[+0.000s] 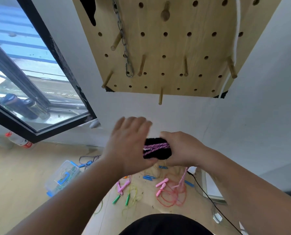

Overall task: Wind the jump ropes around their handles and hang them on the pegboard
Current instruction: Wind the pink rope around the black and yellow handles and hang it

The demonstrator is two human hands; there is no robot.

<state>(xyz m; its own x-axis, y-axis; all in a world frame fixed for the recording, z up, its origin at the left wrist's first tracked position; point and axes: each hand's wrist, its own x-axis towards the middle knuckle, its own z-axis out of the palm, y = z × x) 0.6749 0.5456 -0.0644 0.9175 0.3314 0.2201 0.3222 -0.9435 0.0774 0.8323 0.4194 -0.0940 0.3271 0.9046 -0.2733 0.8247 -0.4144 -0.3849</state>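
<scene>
A pair of black jump-rope handles (156, 154) with purple rope wound across them is held at chest height below the wooden pegboard (173, 46). My right hand (182, 148) grips the right end of the handles. My left hand (129, 143) covers their left end, thumb under the handles, fingers spread and blurred. A loose pink-purple rope end (183, 177) hangs down beneath my right hand. The pegboard carries several wooden pegs, the lowest peg (160, 96) pointing straight down above my hands.
A metal chain with a carabiner (124, 43) and a white cord (235, 39) hang on the pegboard. On the floor lie pink (163, 185), green (124, 199) and blue (148, 177) jump ropes, a clear plastic box (63, 177), a bottle (20, 141) and a black cable (207, 194). A window (22, 73) is on the left.
</scene>
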